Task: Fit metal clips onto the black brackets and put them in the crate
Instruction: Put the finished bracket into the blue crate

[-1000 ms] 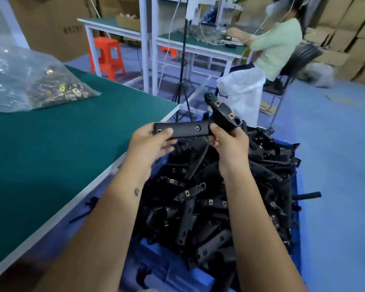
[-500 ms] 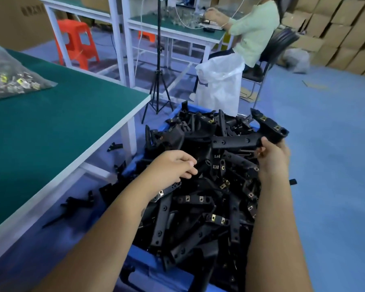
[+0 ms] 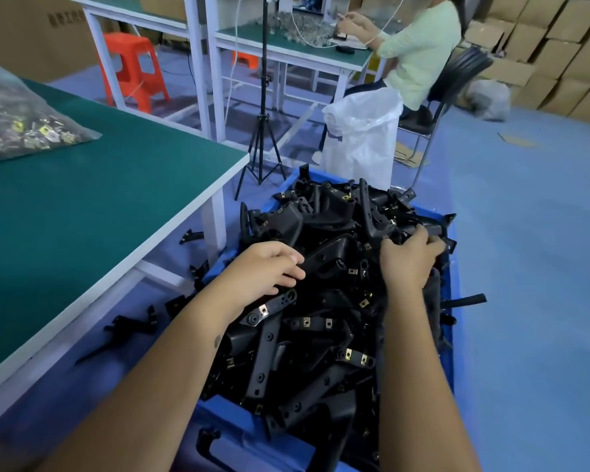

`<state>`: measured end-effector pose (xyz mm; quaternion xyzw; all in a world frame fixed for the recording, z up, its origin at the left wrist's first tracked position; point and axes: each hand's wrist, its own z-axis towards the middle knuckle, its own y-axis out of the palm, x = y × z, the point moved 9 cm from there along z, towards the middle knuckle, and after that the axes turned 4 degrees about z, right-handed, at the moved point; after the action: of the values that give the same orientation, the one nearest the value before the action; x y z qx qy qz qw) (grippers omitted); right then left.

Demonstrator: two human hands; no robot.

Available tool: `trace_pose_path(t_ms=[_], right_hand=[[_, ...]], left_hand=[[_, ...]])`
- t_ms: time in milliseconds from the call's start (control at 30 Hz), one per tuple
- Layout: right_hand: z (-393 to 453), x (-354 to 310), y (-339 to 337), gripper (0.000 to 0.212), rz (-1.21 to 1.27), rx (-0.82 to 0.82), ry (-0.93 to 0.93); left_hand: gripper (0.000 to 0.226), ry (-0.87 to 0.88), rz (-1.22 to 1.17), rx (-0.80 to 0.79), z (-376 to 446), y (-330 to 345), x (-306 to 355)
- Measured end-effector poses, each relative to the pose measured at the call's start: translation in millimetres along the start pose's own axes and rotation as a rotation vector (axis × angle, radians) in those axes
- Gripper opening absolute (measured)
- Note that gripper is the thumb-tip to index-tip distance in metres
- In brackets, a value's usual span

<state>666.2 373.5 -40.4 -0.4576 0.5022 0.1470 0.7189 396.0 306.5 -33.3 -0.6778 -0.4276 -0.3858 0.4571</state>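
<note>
A blue crate (image 3: 455, 294) on the floor is heaped with black brackets (image 3: 307, 321), many carrying small metal clips. At the pile's far right edge, my right hand (image 3: 410, 258) lies on the heap with its fingers curled round the end of one black bracket (image 3: 435, 229) that touches the pile. Over the left side of the pile is my left hand (image 3: 264, 269), fingers loosely curled and holding nothing. A clear bag of metal clips (image 3: 24, 131) lies on the green table (image 3: 99, 216) to the left.
Several loose brackets (image 3: 130, 327) lie on the blue floor between table and crate. Beyond the crate stand a white sack (image 3: 361, 137) and a black tripod (image 3: 261, 131). A person (image 3: 419, 52) sits at a far bench; cardboard boxes (image 3: 552, 46) stack at right.
My left hand let go of the bracket and dropped toward the pile. My right hand carried the bracket to the right and lowered it onto the heap at the crate's far right edge.
</note>
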Motion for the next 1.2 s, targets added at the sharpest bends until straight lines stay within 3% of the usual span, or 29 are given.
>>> trace_pose_path(t_ms=[67, 133, 233, 400, 633, 767, 933, 1067, 1200], right_hand=[[-20.2, -33.2, 7.0, 0.052, 0.045, 0.092, -0.162], [-49.6, -76.1, 31.9, 0.043, 0.125, 0.035, -0.324], [-115.6, -144.4, 91.1, 0.032, 0.251, -0.225, -0.551], [-253.0, -240.1, 165.4, 0.028, 0.433, -0.589, -0.837], [-452.2, -322.2, 240.8, 0.03, 0.431, -1.003, -1.125], [-559.3, -338.8, 268.1, 0.025, 0.413, -1.186, -1.282], [-646.3, -338.1, 297.7, 0.027, 0.34, -1.273, -1.377], [-668.7, -343.7, 324.8, 0.026, 0.238, -1.172, -1.437], [-672.1, -347.4, 360.8, 0.037, 0.002, -1.164, -1.451]], left_hand=[[0.021, 0.011, -0.037, 0.049, -2.9, -10.8, 4.4], [0.022, 0.044, -0.096, 0.117, -6.4, -28.1, 13.4], [0.024, 0.142, -0.236, 0.285, -19.4, -74.8, 26.1], [0.027, 0.271, -0.353, 0.703, -85.1, -195.1, 4.7], [0.033, 0.194, -0.327, 1.285, -238.7, -328.2, -86.8], [0.03, 0.098, -0.298, 1.515, -322.6, -369.9, -137.8], [0.028, -0.042, -0.266, 1.746, -413.2, -398.8, -194.8], [0.03, -0.149, -0.311, 1.925, -460.8, -407.4, -229.2], [0.025, -0.243, -0.286, 1.967, -459.1, -418.2, -236.4]])
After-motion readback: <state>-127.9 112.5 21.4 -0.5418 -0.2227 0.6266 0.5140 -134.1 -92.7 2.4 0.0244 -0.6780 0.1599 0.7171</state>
